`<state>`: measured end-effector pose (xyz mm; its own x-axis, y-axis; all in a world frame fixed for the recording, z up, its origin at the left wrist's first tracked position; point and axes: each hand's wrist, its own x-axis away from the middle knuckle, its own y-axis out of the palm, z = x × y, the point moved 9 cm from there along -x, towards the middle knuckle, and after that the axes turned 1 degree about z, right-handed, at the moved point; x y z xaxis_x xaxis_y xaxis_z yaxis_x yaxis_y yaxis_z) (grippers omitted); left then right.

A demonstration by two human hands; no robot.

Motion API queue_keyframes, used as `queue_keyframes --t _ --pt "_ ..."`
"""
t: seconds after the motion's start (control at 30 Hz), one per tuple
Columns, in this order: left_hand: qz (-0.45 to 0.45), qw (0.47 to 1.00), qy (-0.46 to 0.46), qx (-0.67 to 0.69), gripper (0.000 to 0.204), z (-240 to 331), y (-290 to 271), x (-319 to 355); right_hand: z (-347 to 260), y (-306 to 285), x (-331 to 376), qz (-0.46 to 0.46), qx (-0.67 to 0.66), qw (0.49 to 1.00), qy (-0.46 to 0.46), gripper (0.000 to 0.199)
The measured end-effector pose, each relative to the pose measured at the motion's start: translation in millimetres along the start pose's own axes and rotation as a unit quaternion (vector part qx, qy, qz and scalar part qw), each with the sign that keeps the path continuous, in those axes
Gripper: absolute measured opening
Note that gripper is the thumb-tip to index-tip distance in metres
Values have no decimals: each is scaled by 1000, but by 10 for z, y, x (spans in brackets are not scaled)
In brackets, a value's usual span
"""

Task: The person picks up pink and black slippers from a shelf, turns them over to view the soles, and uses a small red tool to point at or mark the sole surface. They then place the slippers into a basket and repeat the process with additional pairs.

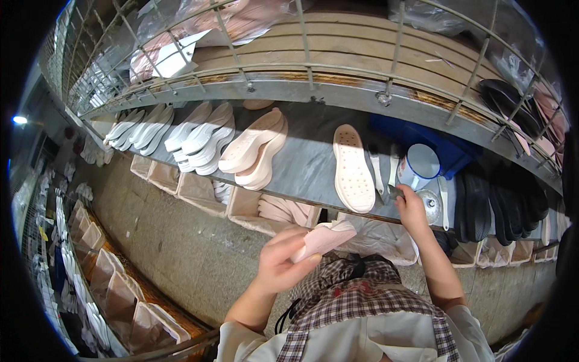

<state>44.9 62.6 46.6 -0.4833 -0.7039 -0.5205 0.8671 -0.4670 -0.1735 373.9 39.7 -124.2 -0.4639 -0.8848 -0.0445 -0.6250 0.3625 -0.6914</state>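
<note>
My left hand (282,258) is closed around a pale pink shoe piece (329,239), held tilted in front of the apron; its far end is whitish, and I cannot tell whether it is a sole or an upper. At the bench's front edge, my right hand (412,209) has its fingers pinched at a small dark thing (394,192) too hidden to name. Just left of it a cream shoe sole (351,169) lies with its hole-dotted side up. Two brushes with white handles (376,172) lie between that sole and a white enamel mug (420,163). A round metal lid (430,205) sits beside my right hand.
Cream soles (259,148) and white soles (202,136) stand in stacks along the grey bench (307,151) to the left, black soles (473,205) to the right. A blue bin (416,136) is behind the mug. Wire mesh (307,42) rises above; lined baskets (244,205) hang below.
</note>
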Motion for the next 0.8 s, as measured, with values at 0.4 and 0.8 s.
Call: queue_keyframes --t 0.4,0.8 --pt "28 994 -84 -63 35 -216 246 -51 -249 43 137 55 266 955 -120 64" --pt "-19 990 -92 -106 34 -259 483 -214 -18 -1303 510 315 111 939 -80 8"
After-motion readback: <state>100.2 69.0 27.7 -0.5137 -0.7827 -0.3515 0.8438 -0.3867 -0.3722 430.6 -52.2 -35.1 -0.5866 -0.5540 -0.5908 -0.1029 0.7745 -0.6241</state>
